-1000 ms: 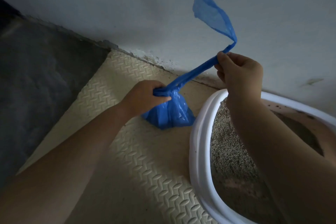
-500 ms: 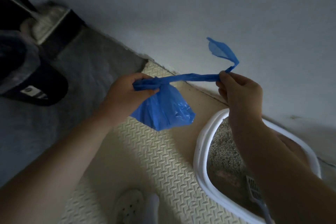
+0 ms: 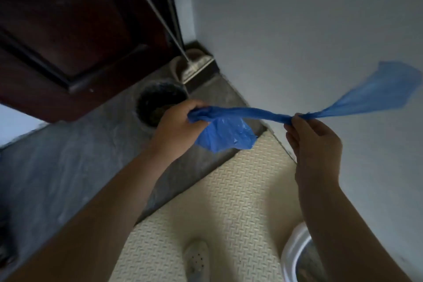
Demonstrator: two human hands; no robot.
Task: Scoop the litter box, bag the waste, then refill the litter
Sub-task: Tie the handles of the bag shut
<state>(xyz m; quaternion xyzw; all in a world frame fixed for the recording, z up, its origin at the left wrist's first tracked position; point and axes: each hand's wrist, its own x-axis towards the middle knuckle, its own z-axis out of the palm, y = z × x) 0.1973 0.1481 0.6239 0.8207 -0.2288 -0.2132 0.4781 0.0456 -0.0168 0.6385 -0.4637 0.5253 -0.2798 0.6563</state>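
Left hand grips the blue bag at its neck; right hand pinches the twisted tail (loose end flaring right), above the mat.

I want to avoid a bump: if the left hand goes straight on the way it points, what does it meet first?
Probably the dark round bin, which lies just beyond the left hand holding the blue bag. Depth is unclear; it may pass above it.

Blue bag, cream diamond-embossed mat, white litter box.
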